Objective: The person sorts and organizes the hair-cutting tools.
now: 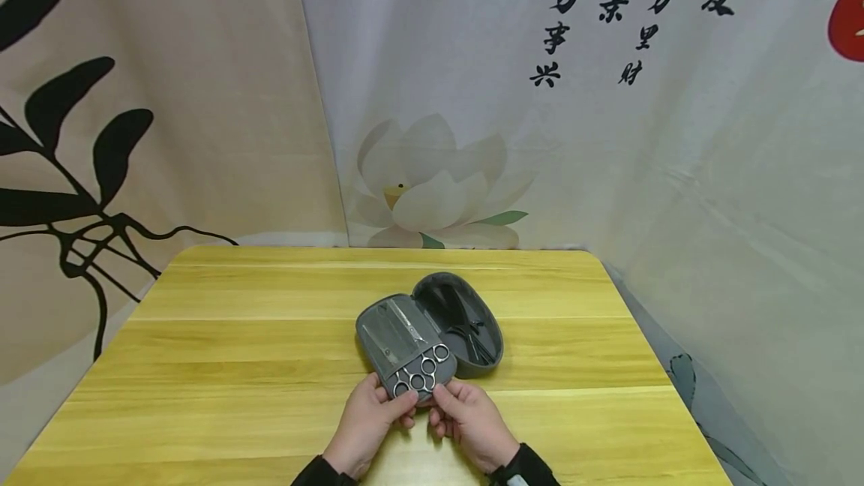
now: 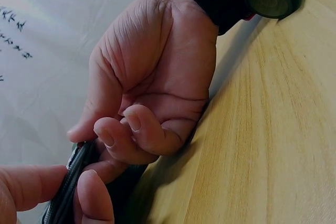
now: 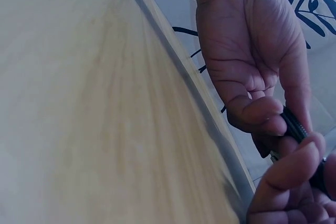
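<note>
A grey zip case (image 1: 496,347) lies open on the table, its two halves spread apart. Its flatter half has a clear pocket (image 1: 390,336) holding scissors (image 1: 410,376), whose metal finger rings stick out toward me. Inside the deeper half is a black cable (image 1: 475,343) beside a dark item that I cannot identify. My left hand (image 1: 367,418) pinches the near edge of the flat half between thumb and fingers. Close beside it, my right hand (image 1: 475,422) pinches the same edge. In the left wrist view the zipped rim (image 2: 68,182) shows between the fingertips.
The wooden table (image 1: 236,366) extends around the case on all sides. Behind it hangs a cloth backdrop (image 1: 445,58) with a printed lotus and dark writing. Both wrists wear dark cuffs (image 1: 526,467).
</note>
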`<state>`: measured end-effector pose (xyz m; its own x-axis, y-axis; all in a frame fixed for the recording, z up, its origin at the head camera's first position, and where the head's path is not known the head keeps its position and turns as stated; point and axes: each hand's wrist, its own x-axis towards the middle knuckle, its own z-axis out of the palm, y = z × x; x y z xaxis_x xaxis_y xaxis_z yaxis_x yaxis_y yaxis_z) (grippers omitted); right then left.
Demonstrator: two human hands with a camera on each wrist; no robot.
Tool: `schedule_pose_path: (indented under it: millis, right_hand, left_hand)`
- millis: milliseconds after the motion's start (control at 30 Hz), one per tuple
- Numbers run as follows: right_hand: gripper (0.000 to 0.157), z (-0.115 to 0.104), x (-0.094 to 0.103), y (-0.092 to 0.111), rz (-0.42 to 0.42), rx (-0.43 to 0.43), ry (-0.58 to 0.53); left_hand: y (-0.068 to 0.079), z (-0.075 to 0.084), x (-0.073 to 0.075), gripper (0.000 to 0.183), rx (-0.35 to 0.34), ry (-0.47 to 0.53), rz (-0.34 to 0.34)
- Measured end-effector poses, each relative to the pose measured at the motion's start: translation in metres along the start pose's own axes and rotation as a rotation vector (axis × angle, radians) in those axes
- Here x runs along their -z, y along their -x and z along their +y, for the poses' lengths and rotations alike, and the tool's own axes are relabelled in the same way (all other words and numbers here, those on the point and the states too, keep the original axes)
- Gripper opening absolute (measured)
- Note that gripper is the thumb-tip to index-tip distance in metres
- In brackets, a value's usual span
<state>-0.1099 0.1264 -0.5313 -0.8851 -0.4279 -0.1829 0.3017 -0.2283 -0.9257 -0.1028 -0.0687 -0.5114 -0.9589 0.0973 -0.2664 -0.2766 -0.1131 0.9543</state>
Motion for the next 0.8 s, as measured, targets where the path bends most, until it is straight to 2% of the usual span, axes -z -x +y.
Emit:
schedule_pose_path:
  millis: [500,800]
  right_hand:
    - [0.02,-0.0016,-0.0014,-0.0008,0.007,-0.009,-0.008]
    - [0.018,-0.0004,-0.0022,-0.0016,0.042,-0.014,0.011]
  left_hand:
    - [-0.003,-0.0048,0.0026,0.048,0.004,0.008,-0.012]
    - [-0.0033,-0.0042,0.0031,0.044,-0.003,0.031,-0.027]
